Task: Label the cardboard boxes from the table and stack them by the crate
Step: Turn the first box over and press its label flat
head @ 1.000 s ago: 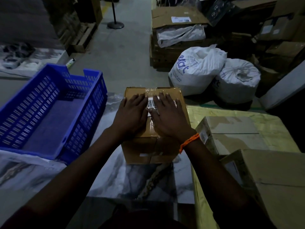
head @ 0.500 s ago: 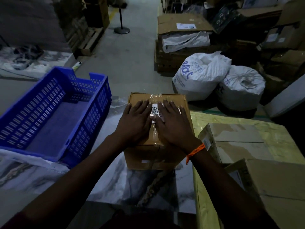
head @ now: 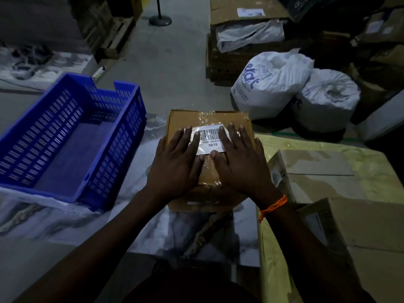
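Marbled table: blue crate left of box, cartons crowd right.

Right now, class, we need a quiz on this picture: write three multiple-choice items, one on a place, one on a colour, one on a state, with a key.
1. Where is the blue crate relative to the cardboard box under the hands?
A. To its left
B. To its right
C. On top of it

2. What colour is the band on the right wrist?
A. Green
B. Orange
C. White

3. How do the left hand and right hand lie on the label?
A. Clenched in fists
B. Pinching a corner up
C. Flat, fingers straight

Key: 1 A, the crate stands left of the box; 2 B, the band shows orange; 3 C, both palms lie flat beside the barcode.
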Tool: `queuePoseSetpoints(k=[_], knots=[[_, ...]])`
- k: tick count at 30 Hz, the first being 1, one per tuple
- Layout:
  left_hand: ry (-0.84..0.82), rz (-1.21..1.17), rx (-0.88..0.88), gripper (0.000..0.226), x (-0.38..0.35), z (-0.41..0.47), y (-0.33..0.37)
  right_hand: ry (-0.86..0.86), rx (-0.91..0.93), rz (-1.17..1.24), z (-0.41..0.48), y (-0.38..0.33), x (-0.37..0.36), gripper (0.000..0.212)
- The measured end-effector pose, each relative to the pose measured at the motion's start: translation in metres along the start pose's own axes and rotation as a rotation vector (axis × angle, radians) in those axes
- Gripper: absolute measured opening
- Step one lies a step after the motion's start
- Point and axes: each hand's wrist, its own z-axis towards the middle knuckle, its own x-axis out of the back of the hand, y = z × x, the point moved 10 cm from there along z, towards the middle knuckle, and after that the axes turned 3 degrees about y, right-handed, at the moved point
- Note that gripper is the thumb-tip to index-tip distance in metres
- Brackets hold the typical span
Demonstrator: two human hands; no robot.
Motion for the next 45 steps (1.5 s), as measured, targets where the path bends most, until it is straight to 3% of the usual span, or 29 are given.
queuePoseSetpoints(k=[4, 7, 10, 13, 17, 19, 23, 29, 34, 45], knots=[[0.172, -0.183, 0.115, 0.072, 0.018, -0.005, -0.01, 0.127, -0.136, 0.205, -0.002, 0.016, 0.013, 0.082], [0.168, -0.41, 0.304, 0.096, 0.011, -0.011, -0.032, 0.186, -0.34, 0.458, -0.008, 0.047, 0.013, 0.082], [0.133, -0.633, 0.423, 0.118, 0.003, -0.016, -0.042, 0.139, -0.438, 0.726, -0.012, 0.064, 0.006, 0.061], [0.138, -0.764, 0.45, 0.114, 0.004, -0.024, -0.041, 0.058, -0.449, 0.952, -0.02, 0.067, -0.004, 0.058], [0.131, -0.989, 0.618, 0.108, -0.011, -0.038, -0.055, 0.03, -0.439, 0.982, -0.031, 0.064, -0.009, 0.069], [0.113, -0.988, 0.603, 0.096, -0.009, -0.035, -0.053, 0.045, -0.439, 0.995, -0.034, 0.064, -0.008, 0.069], [0.13, -0.981, 0.54, 0.098, 0.001, -0.031, -0.047, 0.108, -0.419, 0.997, -0.037, 0.063, 0.003, 0.067], [0.25, -0.99, 0.418, 0.086, 0.03, -0.023, -0.042, 0.207, -0.348, 1.01, -0.029, 0.056, 0.022, 0.09], [0.268, -1.014, 0.366, 0.102, 0.041, -0.035, -0.055, 0.252, -0.24, 1.09, -0.033, 0.052, 0.018, 0.09], [0.263, -1.043, 0.431, 0.102, 0.015, -0.056, -0.068, 0.221, -0.177, 1.09, -0.041, 0.048, 0.0, 0.092]])
